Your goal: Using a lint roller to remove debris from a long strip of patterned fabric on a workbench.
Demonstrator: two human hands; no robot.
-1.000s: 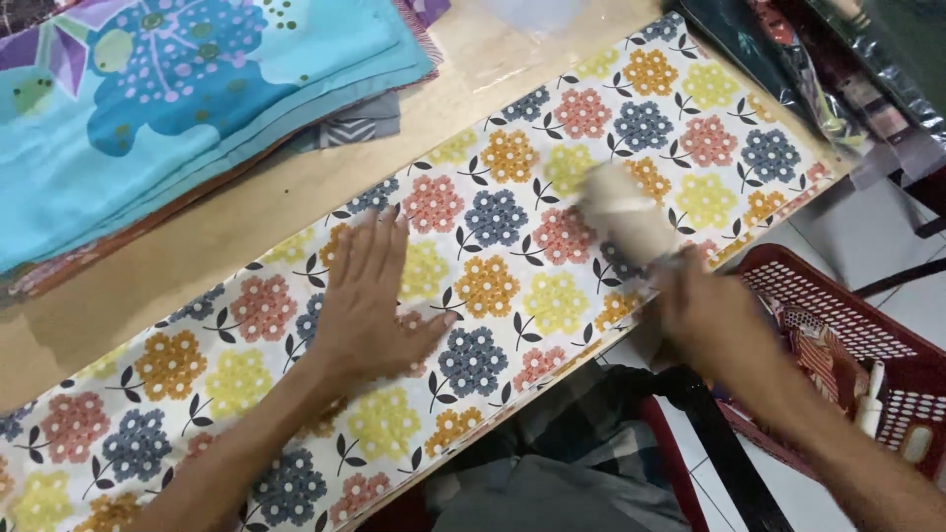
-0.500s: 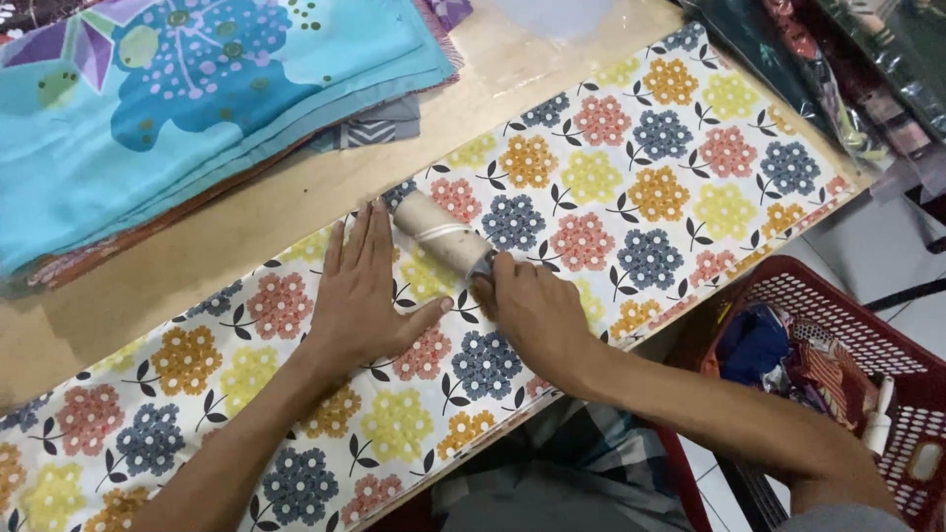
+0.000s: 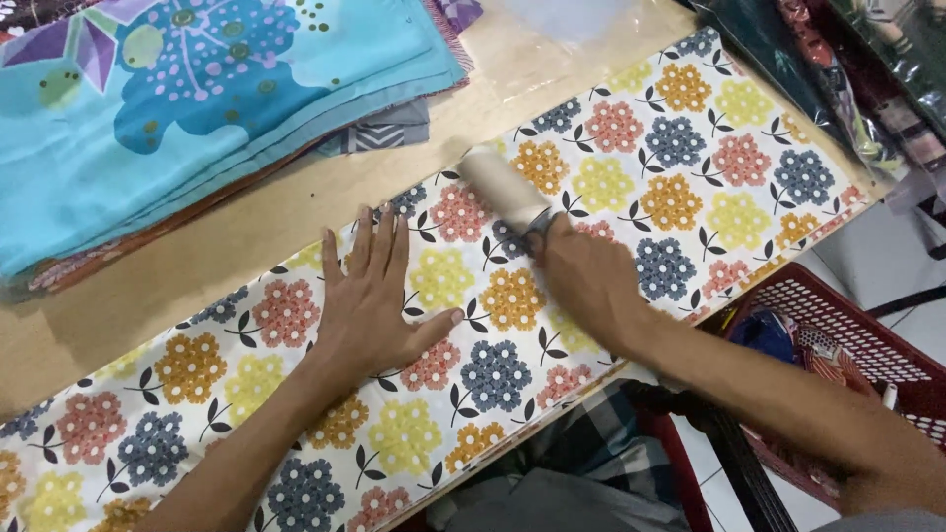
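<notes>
Lint roller (image 3: 501, 184) gripped in right hand (image 3: 589, 281) on floral cloth (image 3: 631, 187), left hand (image 3: 370, 300) flat, open; red basket (image 3: 857, 340) alongside.

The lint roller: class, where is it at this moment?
In the head view the lint roller lies on the flowered cloth near its far edge, held by the right hand, just right of the flat left hand.

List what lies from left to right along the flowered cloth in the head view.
Left hand flat on the flowered cloth → lint roller → right hand gripping its handle → red basket off the table edge.
</notes>
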